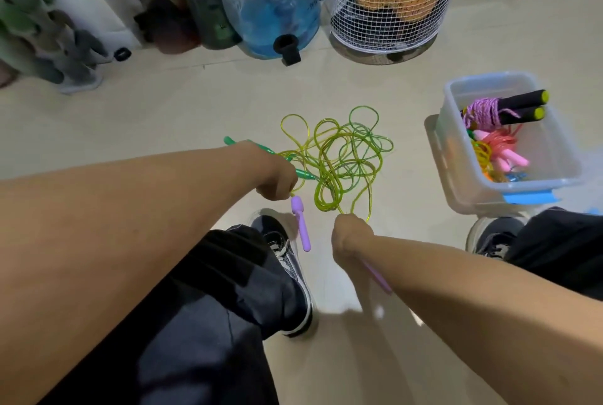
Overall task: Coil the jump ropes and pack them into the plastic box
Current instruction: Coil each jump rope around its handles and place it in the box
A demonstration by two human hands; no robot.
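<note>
Mid-task, at the untangling stage: a heap of yellow and green cord (pixel 339 160) sprawled loose on the floor (pixel 195 104) between the feet and the plastic box (pixel 554 156), well short of coiled. Left hand (pixel 277 181) curled round cord beside a purple handle (pixel 301 225) dangling below it, green handles (pixel 261 148) poking out behind the wrist. Right hand (pixel 350 235) closed on the near end of the cord, with a second purple handle (pixel 377 275) showing under the wrist; fingers themselves hidden, exact hold hard to make out. Box off to the right, already holding several bundled ropes (pixel 489 134). Next, probably: separate the yellow rope from the green, draw one free, then wind it in even loops around the paired handles before dropping it in the box.
</note>
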